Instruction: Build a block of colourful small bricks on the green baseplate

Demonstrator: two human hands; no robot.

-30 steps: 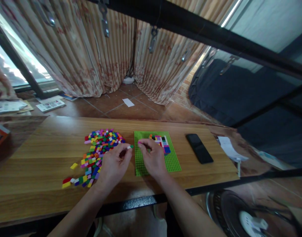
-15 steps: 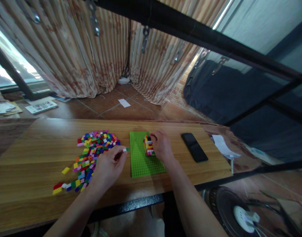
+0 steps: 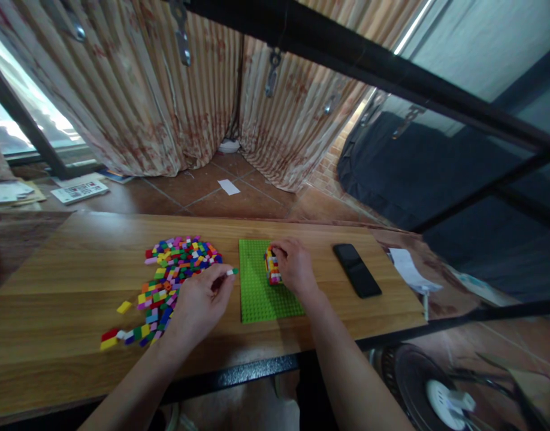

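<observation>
My left hand [image 3: 203, 299] pinches small toy bricks [image 3: 232, 272], white and green, between thumb and forefinger, just off the left edge of a green baseplate [image 3: 254, 299]. On the plate's upper right part stands a small multicoloured brick build [image 3: 274, 270] with red, yellow, white and orange parts. My right hand [image 3: 295, 263] is closed at the build's right side, fingertips at its upper end, and covers part of it. Whether a loose brick is also in those fingers is hidden. Beside my left hand spreads a pile of loose coloured bricks [image 3: 167, 275].
Everything lies on a wooden table [image 3: 68, 287]. A black phone [image 3: 356, 270] rests right of the plate. A black metal bar [image 3: 347, 57] crosses above the far side. Papers [image 3: 410, 269] lie past the right end, and a fan [image 3: 419, 389] stands below at right.
The view has shifted slightly, so the scene sits a little further right. Both hands keep nearly the same place and grip.
</observation>
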